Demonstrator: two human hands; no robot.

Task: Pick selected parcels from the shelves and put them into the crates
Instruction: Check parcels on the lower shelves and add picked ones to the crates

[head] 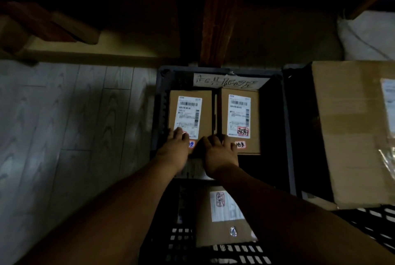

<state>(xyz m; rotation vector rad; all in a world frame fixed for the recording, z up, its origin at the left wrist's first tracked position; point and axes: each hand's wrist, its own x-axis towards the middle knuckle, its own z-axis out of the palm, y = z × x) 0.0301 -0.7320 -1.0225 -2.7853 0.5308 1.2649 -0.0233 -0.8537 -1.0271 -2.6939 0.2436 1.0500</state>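
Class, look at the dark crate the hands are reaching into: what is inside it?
Inside the dark crate lie two labelled cardboard parcels, left and right. Whatever lies beneath them is covered.

Two labelled parcels [190,115] in crate [222,71]

Pale wood-plank floor [64,115], dark wooden post [222,18], white sack [367,36] at the far right.

Matt cardboard parcels [190,113] w/ paper labels, plastic crate [286,128]
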